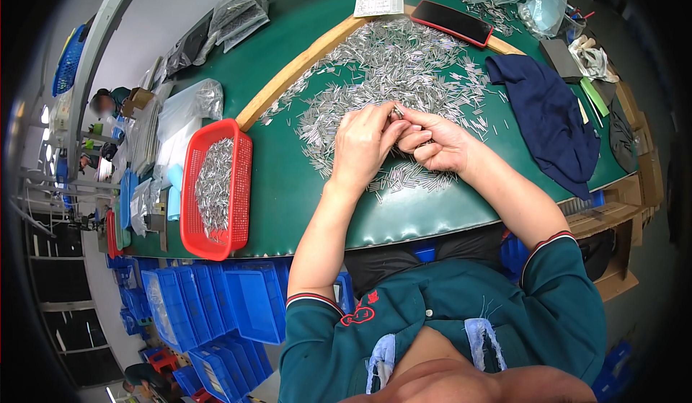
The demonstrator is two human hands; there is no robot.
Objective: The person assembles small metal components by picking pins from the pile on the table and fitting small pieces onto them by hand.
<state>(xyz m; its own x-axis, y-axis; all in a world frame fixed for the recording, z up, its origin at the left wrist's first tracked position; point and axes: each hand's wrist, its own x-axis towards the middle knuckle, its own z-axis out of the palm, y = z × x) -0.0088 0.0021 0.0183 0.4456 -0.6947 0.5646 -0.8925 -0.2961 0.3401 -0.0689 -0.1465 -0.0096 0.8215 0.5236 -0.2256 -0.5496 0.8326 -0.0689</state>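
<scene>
A wide pile of small silvery metal pins (393, 60) is spread over the green table (288, 179). Above its near part, my left hand (360, 142) and my right hand (441, 142) meet at the fingertips. Between them they pinch a small metal pin (396, 114), mostly covered by the fingers. The other fingers of my right hand curl toward the palm, and whatever lies inside them is hidden. To the left of the pile stands a red perforated basket (244, 187) with more pins (215, 197) in it.
Wooden strips (299, 71) border the pile at the back, with a red-edged phone (453, 23) and paper slips (378, 4) resting there. A navy cloth (544, 118) lies at right. Clear plastic bags (189, 107) lie left, and blue bins (252, 302) stand below the table edge.
</scene>
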